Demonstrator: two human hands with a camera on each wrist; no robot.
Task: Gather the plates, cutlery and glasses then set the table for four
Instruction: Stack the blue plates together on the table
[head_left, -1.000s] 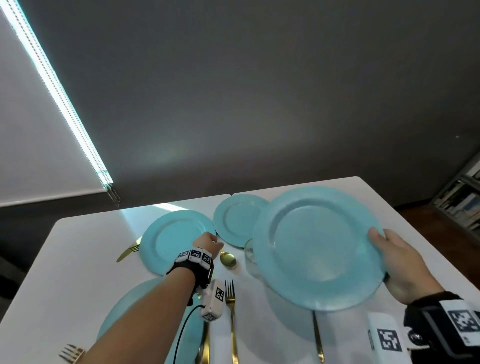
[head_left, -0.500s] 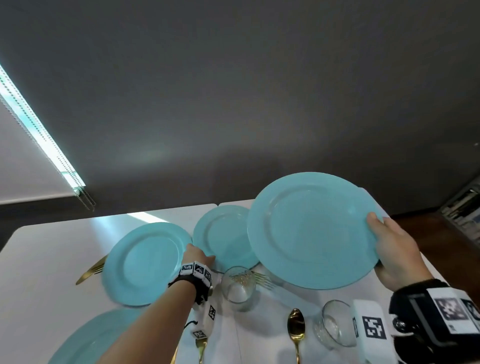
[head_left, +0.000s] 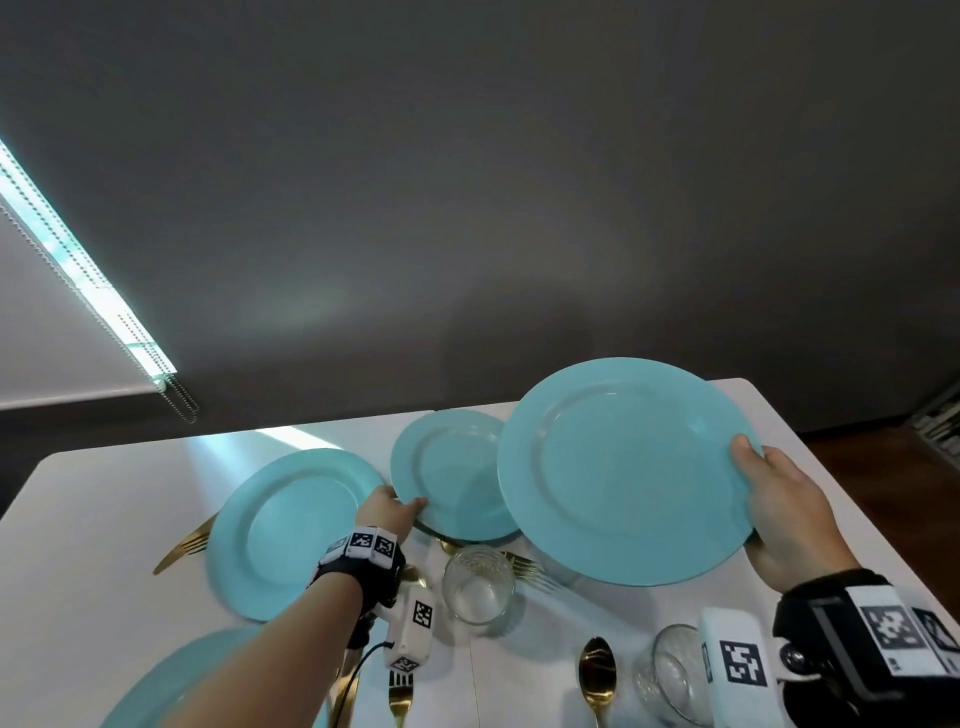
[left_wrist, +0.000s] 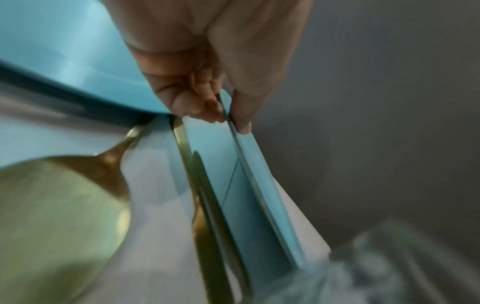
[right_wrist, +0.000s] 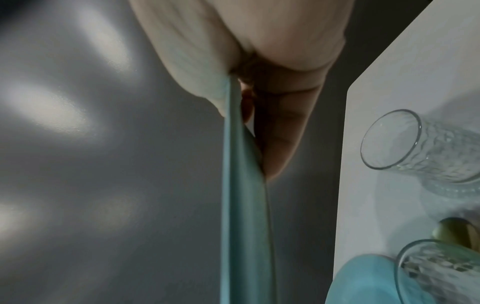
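My right hand (head_left: 769, 499) grips the right rim of a large turquoise plate (head_left: 623, 467) and holds it in the air over the far right of the white table (head_left: 104, 499). In the right wrist view the large plate (right_wrist: 244, 205) shows edge-on between thumb and fingers. My left hand (head_left: 395, 512) pinches the near-left rim of a small turquoise plate (head_left: 447, 467), which is tilted up off the table. The left wrist view shows the small plate's edge (left_wrist: 259, 195) pinched between thumb and fingers (left_wrist: 202, 107), with gold cutlery (left_wrist: 207, 205) under it.
Another large plate (head_left: 291, 530) lies left of my left hand over a gold fork (head_left: 182, 545). A fourth plate (head_left: 171, 691) sits at the near left edge. Two glasses (head_left: 480, 582) (head_left: 675, 670), a gold spoon (head_left: 597, 675) and forks (head_left: 530, 569) lie in the middle. Shelves (head_left: 940, 421) stand far right.
My right hand has carried the large plate farther away and to the right. My left hand has moved from beside the left plate to the small plate's rim and lifted it.
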